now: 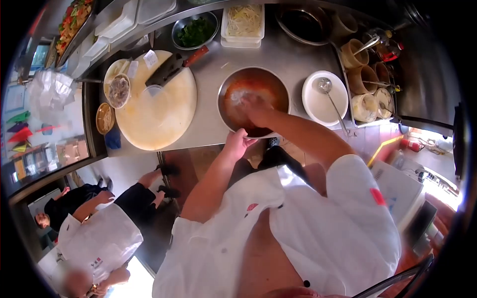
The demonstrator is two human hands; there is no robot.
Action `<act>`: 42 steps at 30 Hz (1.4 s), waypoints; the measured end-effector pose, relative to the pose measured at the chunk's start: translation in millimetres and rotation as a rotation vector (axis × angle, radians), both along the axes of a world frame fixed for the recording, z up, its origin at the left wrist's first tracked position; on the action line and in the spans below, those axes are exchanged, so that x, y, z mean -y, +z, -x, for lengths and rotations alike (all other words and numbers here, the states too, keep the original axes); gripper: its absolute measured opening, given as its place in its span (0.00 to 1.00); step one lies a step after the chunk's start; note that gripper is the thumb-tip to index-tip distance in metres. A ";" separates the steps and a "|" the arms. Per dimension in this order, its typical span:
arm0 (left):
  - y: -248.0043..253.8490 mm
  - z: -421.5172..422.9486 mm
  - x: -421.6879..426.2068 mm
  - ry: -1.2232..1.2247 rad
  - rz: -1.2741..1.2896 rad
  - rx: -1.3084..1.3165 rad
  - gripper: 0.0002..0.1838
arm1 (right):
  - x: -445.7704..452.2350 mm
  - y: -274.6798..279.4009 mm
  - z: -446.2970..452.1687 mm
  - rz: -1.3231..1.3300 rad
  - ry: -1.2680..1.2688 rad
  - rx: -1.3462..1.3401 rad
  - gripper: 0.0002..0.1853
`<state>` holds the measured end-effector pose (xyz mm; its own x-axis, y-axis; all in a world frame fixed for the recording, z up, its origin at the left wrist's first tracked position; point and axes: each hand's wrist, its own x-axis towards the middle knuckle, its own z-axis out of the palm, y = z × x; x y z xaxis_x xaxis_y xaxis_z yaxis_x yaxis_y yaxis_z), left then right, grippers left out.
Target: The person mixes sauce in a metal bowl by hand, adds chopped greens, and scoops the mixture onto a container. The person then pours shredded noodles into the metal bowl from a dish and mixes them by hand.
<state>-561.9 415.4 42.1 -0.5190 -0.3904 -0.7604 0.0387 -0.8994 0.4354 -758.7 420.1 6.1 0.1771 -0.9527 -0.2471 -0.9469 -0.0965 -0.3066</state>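
Note:
A metal mixing bowl (282,97) stands near the front edge of the steel counter, with reddish-orange sauce or liquid (248,84) inside and a paler, whitish mass in the middle. My left hand (240,144) grips the bowl's near rim, thumb up on the edge. Down inside the bowl, my right hand (256,110) touches the contents; its fingers are blurred by motion and partly hidden there. What the whitish mass is, I cannot make out.
Left of the bowl lies a round cutting board (164,121) with a cleaver (166,69) on it. To the right, a white bowl (313,107) holds a ladle (324,85). Chopped greens (195,33) and bean sprouts (243,21) stand behind. Two people are at lower left.

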 end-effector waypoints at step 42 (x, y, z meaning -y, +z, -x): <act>122.2 -70.6 64.0 -0.094 0.022 -0.076 0.19 | 35.2 154.3 -75.8 -0.173 -0.253 -0.138 0.34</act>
